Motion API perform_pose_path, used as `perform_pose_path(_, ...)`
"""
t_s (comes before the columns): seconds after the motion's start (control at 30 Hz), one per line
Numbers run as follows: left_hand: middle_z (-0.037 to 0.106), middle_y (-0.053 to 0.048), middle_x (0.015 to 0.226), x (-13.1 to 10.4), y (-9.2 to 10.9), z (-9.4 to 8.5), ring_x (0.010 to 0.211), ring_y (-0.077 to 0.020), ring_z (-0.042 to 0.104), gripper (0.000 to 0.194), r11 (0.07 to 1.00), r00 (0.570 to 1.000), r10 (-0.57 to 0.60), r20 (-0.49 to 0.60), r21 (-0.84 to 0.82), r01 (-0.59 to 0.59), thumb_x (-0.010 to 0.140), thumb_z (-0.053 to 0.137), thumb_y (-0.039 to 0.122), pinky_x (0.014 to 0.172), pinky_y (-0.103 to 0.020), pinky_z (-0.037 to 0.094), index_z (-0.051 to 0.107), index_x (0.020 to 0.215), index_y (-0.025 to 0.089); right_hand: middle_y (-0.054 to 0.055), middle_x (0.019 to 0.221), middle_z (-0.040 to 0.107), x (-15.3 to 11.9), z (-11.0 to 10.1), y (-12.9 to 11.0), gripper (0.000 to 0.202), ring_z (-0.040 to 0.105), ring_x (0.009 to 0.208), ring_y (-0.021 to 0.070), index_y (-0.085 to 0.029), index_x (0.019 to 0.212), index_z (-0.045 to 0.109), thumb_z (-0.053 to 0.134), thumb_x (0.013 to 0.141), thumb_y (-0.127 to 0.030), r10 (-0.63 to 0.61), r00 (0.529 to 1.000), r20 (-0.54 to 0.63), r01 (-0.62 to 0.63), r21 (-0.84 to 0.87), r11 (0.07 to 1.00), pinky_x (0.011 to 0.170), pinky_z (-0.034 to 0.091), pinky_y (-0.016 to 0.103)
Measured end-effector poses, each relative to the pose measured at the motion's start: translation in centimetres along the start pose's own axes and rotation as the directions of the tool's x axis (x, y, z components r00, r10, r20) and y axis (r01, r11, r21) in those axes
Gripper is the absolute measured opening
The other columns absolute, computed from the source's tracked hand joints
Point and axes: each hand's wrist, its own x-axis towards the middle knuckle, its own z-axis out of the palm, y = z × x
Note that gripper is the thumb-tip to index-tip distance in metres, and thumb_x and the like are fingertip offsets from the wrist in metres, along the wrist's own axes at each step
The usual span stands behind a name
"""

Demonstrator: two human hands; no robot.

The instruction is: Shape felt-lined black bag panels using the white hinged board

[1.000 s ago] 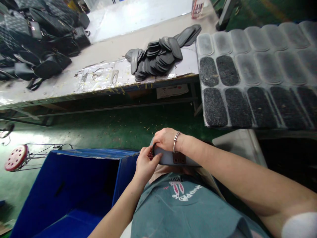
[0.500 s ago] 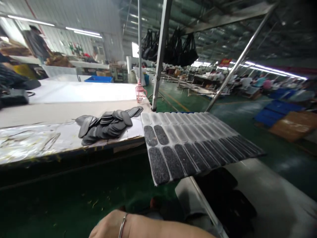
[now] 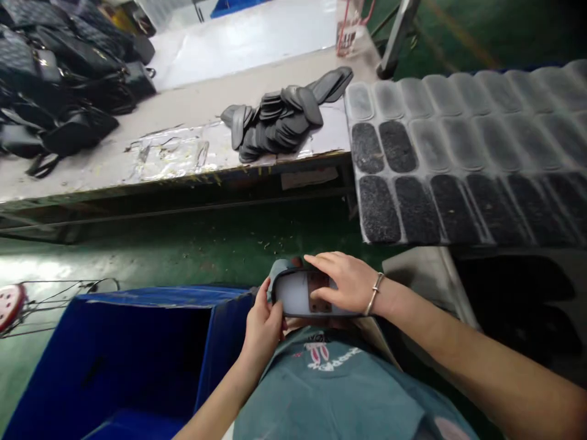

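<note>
Close to my body is a rounded grey panel (image 3: 292, 294) with a dark rim and a brown patch (image 3: 316, 281) near its middle. My left hand (image 3: 266, 315) grips its left end, thumb on the near side and fingers at the edge. A bluish-grey flap (image 3: 280, 267) rises at that end. Across the right part lies my right hand (image 3: 343, 281), fingers stretched and apart, the thumb low over the brown patch. Its wrist wears a metal bangle. The panel's underside and right end are partly hidden by my hands.
A pile of dark oval pads (image 3: 279, 122) lies on the worktable (image 3: 178, 116), left of a board of rounded pieces (image 3: 426, 143). Black bags (image 3: 68, 79) crowd the table's left. Below stand a blue bin (image 3: 137, 299) and a red stool (image 3: 10, 305). A pink bottle (image 3: 347, 33) is behind.
The view has tilted down and turned left. Earlier only one braceleted hand and forearm showed at the bottom; now both hands are at the panel.
</note>
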Motion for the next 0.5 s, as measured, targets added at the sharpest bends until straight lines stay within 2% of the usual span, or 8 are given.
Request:
perform_pose_path(0.1,0.049,0.009,0.044,0.4,0.0,0.1,0.034,-0.011,0.046,0.07,0.999,0.999,0.033,-0.011,0.037,-0.032,0.083,0.05,0.029,0.037,-0.02,0.036,0.023,0.147,0.015,0.014,0.128,0.057,1.0,1.7,-2.7,0.081,0.05,0.119,0.0306,-0.016,0.142,0.038,0.066,0.075,-0.05,0.034,0.999,0.032,-0.032,-0.036,0.999,0.105,0.033,0.053)
perform_pose_path(0.17,0.048,0.01,0.041,0.4,0.1,-0.1,0.033,-0.0112,0.044,0.075,1.0,1.0,0.003,0.007,0.01,-0.003,0.08,0.052,0.026,0.035,-0.019,0.035,0.022,0.147,0.015,0.015,0.125,0.057,2.3,2.4,-4.3,0.09,0.051,0.116,0.0338,-0.02,0.144,0.034,0.069,0.069,-0.054,0.085,0.994,0.075,-0.077,-0.098,0.992,0.104,0.028,0.06)
perform_pose_path(0.33,0.048,0.009,0.039,0.8,1.0,-0.4,0.031,-0.0115,0.042,0.084,0.987,0.99,-0.12,0.073,-0.095,0.127,0.071,0.053,0.022,0.032,-0.018,0.03,0.02,0.147,0.012,0.018,0.117,0.061,4.7,2.7,-5.6,0.102,0.058,0.104,0.0347,-0.019,0.148,0.025,0.073,0.062,-0.049,0.188,0.958,0.217,-0.146,-0.193,0.97,0.095,0.038,0.052)
perform_pose_path(0.43,0.047,0.01,0.038,0.9,1.0,-0.5,0.03,-0.0108,0.04,0.085,0.985,0.988,-0.122,0.096,-0.113,0.133,0.068,0.054,0.022,0.034,-0.019,0.032,0.023,0.146,0.012,0.019,0.116,0.062,5.0,2.6,-6.1,0.102,0.06,0.103,0.0346,-0.019,0.147,0.026,0.073,0.061,-0.049,0.232,0.943,0.238,-0.185,-0.206,0.961,0.09,0.042,0.05)
perform_pose_path(0.5,0.047,0.01,0.037,0.5,0.5,-0.8,0.031,-0.0123,0.042,0.081,0.99,0.988,-0.116,0.104,-0.064,0.123,0.069,0.055,0.027,0.034,-0.02,0.034,0.028,0.144,0.011,0.019,0.114,0.063,4.6,2.5,-6.4,0.103,0.062,0.1,0.0344,-0.02,0.144,0.03,0.075,0.057,-0.051,0.22,0.947,0.232,-0.179,-0.187,0.966,0.088,0.043,0.051)
